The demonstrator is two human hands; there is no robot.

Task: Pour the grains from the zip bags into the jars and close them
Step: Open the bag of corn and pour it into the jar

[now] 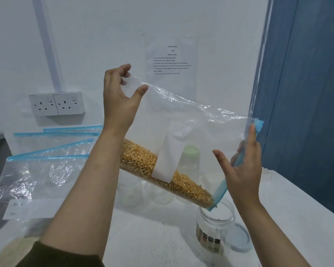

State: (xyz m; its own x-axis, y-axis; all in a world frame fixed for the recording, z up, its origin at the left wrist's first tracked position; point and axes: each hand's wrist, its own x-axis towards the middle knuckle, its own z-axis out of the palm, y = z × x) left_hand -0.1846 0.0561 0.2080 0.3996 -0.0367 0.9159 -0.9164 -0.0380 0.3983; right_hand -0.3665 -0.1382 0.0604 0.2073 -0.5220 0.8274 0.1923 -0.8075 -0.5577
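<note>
A clear zip bag (197, 122) with a blue zip strip hangs tilted in the air, its yellow corn kernels (143, 162) gathered along the lower edge. My left hand (120, 97) pinches the bag's upper left corner. My right hand (241, 168) holds the zip end, fingers nearly straight along the blue strip. The bag's lowest corner sits just over the mouth of an open clear jar (215, 226) with a dark label, which looks empty. A pale blue lid (240, 239) lies right of that jar.
Several flat zip bags (46, 166) with blue strips lie at the left on the white table (152, 237). Behind the held bag stand more clear jars (162, 197), one with a green lid (190, 152). A double wall socket (57, 103), a taped instruction sheet and a blue curtain surround them.
</note>
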